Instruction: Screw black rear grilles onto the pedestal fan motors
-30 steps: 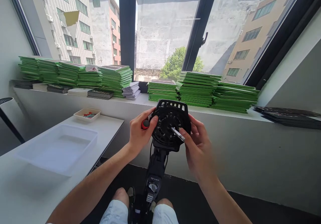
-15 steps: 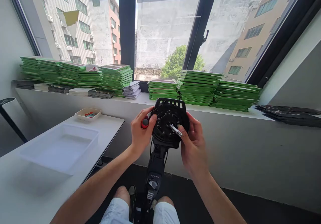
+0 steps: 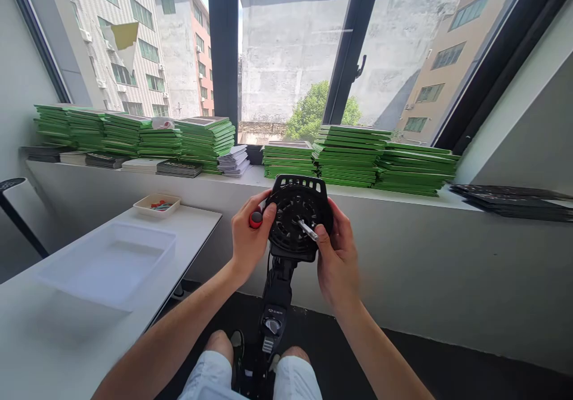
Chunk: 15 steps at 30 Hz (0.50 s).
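1. The left hand [image 3: 249,239], just left of the frame's centre, is curled around the left edge of the black round part [image 3: 289,218], its thumb lying over the slotted face and its fingers going behind.
2. A red-and-black knob [image 3: 255,220] pokes out between that thumb and the fingers; the rest of it is hidden.
3. The right hand [image 3: 339,262], right of centre, grips the opposite edge, fingers partly hidden behind the rim. Its thumb is bent inward, its tip at the outer end of the silver rod [image 3: 308,230], which slants down to the right from the part's middle.
4. So the round part sits between both hands at the centre of the frame, above a black column [image 3: 277,292] that runs to the bottom edge.
5. The left forearm rises from the lower left, the right from the lower right; both wrists angle inward.
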### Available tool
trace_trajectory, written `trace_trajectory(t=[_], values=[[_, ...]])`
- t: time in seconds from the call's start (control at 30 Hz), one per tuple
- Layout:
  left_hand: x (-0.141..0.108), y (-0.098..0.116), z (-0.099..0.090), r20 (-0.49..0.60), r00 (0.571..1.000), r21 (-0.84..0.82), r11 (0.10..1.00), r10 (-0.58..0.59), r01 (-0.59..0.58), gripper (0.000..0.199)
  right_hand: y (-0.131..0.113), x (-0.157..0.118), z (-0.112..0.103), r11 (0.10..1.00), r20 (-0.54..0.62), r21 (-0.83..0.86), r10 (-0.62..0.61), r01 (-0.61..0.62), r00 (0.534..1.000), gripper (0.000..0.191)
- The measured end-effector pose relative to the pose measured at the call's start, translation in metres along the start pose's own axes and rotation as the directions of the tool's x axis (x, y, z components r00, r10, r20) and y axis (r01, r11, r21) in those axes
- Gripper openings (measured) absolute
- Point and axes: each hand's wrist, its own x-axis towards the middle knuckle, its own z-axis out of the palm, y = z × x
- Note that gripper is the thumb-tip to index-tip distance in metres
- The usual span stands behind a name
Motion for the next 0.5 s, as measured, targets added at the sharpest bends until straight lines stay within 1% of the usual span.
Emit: trace_trajectory(t=[0.17, 0.27, 0.33, 0.4, 0.43, 0.47, 0.5], values=[[-0.002, 0.002, 0.0, 0.019, 1.0, -0.003, 1.0, -0.006, 0.006, 0.049, 0.001, -0.004, -0.003, 1.0, 0.019, -0.006, -0.006, 0.006, 1.0, 0.056], [-0.005, -0.001, -0.005, -0.024, 0.996, -0.04, 0.996, 0.081, -0.082, 0.051, 0.0, -0.009, -0.005, 1.0, 0.029, 0.001, -0.019, 0.019, 0.999, 0.051], [-0.012, -0.002, -0.013, -0.117, 0.98, -0.073, 0.982, 0.163, -0.172, 0.045, -0.006, -0.017, -0.009, 0.999, 0.026, -0.002, -0.048, 0.048, 0.999, 0.048], [-0.025, 0.001, -0.026, -0.238, 0.943, -0.089, 0.962, 0.232, -0.259, 0.033, -0.019, -0.031, -0.015, 0.989, -0.002, -0.047, -0.138, 0.138, 0.99, 0.043], [-0.035, 0.005, -0.034, -0.287, 0.919, -0.084, 0.949, 0.27, -0.305, 0.027, -0.027, -0.042, -0.019, 0.975, -0.021, -0.099, -0.203, 0.2, 0.979, 0.041], [-0.046, 0.011, -0.042, -0.303, 0.9, -0.068, 0.935, 0.313, -0.348, 0.019, -0.036, -0.054, -0.023, 0.949, -0.035, -0.157, -0.284, 0.275, 0.958, 0.041], [-0.058, 0.017, -0.049, -0.28, 0.888, -0.041, 0.919, 0.365, -0.391, 0.012, -0.045, -0.068, -0.028, 0.924, -0.051, -0.225, -0.327, 0.308, 0.944, 0.043]])
